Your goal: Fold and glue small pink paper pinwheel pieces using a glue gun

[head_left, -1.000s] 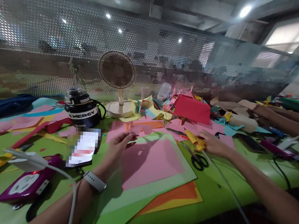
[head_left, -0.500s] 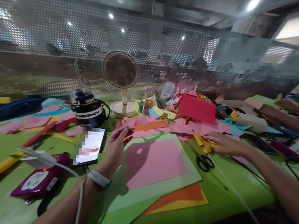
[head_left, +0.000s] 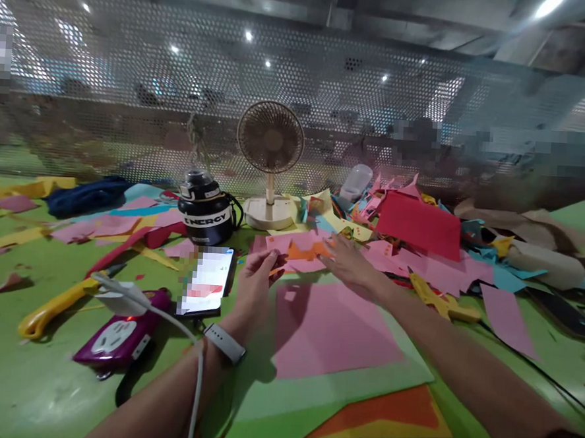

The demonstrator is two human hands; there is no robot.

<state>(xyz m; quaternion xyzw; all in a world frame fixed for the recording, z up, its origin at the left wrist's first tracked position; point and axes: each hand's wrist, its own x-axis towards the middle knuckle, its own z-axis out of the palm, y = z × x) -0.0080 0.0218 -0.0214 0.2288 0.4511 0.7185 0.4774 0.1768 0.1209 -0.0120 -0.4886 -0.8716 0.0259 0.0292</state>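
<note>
My left hand (head_left: 259, 273), with a watch on the wrist, is raised over the left edge of the sheets, thumb and fingers pinched together; what they hold is too small to make out. My right hand (head_left: 347, 259) reaches over the orange paper (head_left: 304, 251) and pink scraps behind the sheets, fingers stretched out. Below both hands a pink sheet (head_left: 332, 334) lies on a larger pale green sheet (head_left: 266, 406). A yellow glue gun (head_left: 441, 301) rests on the table beyond my right forearm.
A phone (head_left: 207, 281), a purple power strip (head_left: 121, 334) and a yellow-handled tool (head_left: 56, 310) lie at left. Behind stand a black jug (head_left: 206, 217) and a fan (head_left: 272, 138). Red paper (head_left: 418, 225) tops a scrap heap. A white cable (head_left: 197, 378) crosses my left forearm.
My right hand has let go of the glue gun and moved left to the orange and pink paper. The view has turned right to left, shifting everything rightward. My right forearm now covers the scissors.
</note>
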